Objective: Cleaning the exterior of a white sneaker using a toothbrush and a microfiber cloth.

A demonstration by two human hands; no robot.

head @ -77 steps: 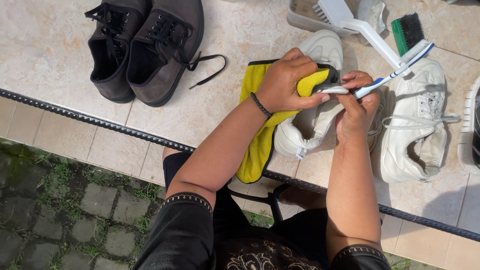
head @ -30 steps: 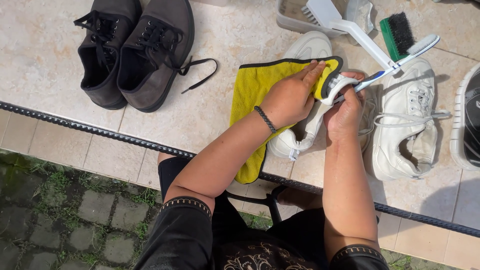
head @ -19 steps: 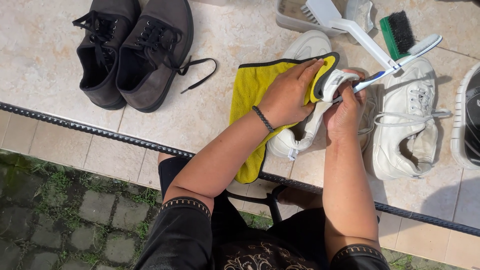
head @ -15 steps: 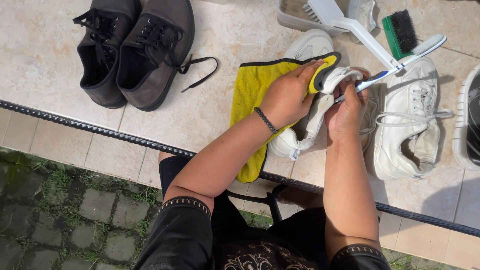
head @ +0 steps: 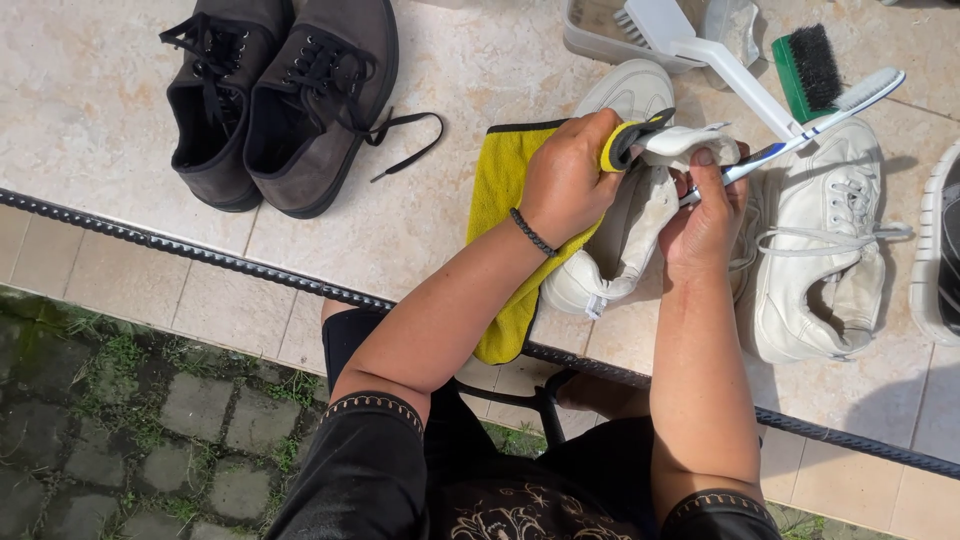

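Observation:
My left hand [head: 570, 180] grips a yellow cloth [head: 500, 200] and presses a fold of it against the tongue of a white sneaker [head: 625, 230] that lies on the tiled ledge. My right hand [head: 705, 215] pinches that tongue and also holds a blue and white toothbrush [head: 840, 105], whose bristle head points up and to the right. The cloth hangs down over the ledge's front edge. A second white sneaker [head: 835, 250] lies just right of my right hand.
A pair of dark grey lace-up shoes [head: 275, 100] stands at the upper left. A grey tray [head: 620, 25] with a white brush and a green scrubbing brush [head: 810, 65] sit at the top. Another shoe [head: 940, 250] shows at the right edge. Paving stones lie below.
Both hands shifted slightly up the white sneaker, and the yellow cloth was gathered over its tongue. The toothbrush stayed in my right hand.

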